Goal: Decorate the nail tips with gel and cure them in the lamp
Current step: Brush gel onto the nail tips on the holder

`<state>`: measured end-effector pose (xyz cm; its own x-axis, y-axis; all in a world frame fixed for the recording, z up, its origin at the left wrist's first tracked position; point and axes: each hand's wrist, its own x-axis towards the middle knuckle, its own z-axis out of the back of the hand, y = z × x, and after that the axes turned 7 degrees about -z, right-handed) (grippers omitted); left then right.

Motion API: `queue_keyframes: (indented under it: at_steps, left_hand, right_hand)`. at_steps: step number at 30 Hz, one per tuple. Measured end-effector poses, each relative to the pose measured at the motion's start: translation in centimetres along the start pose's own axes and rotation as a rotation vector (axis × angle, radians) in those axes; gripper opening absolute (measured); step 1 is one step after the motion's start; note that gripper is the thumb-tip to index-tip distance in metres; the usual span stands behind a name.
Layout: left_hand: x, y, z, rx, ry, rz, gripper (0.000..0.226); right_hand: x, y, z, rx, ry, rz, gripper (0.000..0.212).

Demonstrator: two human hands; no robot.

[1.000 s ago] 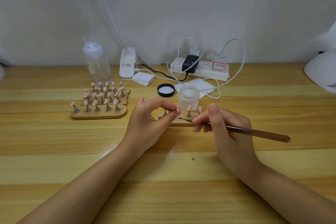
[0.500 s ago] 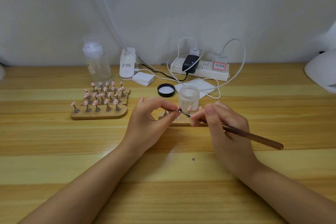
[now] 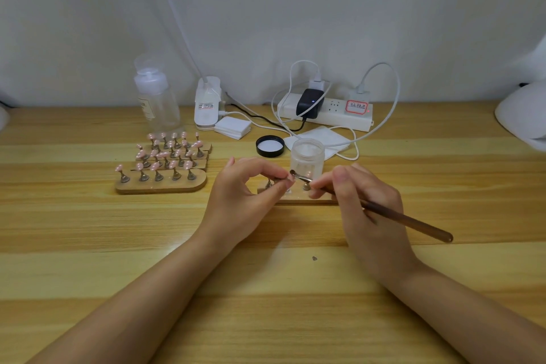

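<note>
Our left hand (image 3: pixel 245 195) pinches a nail tip (image 3: pixel 291 179) while our right hand (image 3: pixel 366 204) grips the brush (image 3: pixel 407 220), its handle pointing toward four o'clock.

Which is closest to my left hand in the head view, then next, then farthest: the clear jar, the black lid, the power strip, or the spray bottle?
From the left hand:
1. Clear jar, just right of its fingers.
2. Black lid, behind the hand.
3. Power strip and spray bottle: too close to call, back right and back left.
</note>
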<state>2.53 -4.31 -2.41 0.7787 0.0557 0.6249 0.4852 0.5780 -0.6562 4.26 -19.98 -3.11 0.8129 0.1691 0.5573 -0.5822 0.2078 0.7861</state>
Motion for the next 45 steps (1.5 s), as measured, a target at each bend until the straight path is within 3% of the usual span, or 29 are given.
queue_keyframes:
  at_steps: [5,11,26,32,45]
  left_hand:
    - [0.02,0.03,0.03,0.009,0.003,0.001,0.019]
    - [-0.03,0.08,-0.01,0.001,0.007,-0.01,0.004]
    - [0.03,0.12,0.04,0.0,0.017,-0.003,0.014]
    - [-0.04,0.1,0.0,-0.016,0.016,0.003,0.006]
    - [-0.02,0.23,-0.02,-0.008,0.014,-0.002,0.019]
  right_hand:
    - [-0.16,-0.16,0.07,0.031,-0.006,0.007,0.034]
    - [-0.1,-0.37,0.15,0.095,-0.07,0.032,0.035]
    - [-0.2,-0.25,0.09,0.108,0.001,-0.06,0.038]
    - [-0.13,-0.33,0.23,0.14,-0.072,0.001,0.037]
    - [-0.44,-0.19,0.16,0.116,0.041,-0.07,0.039]
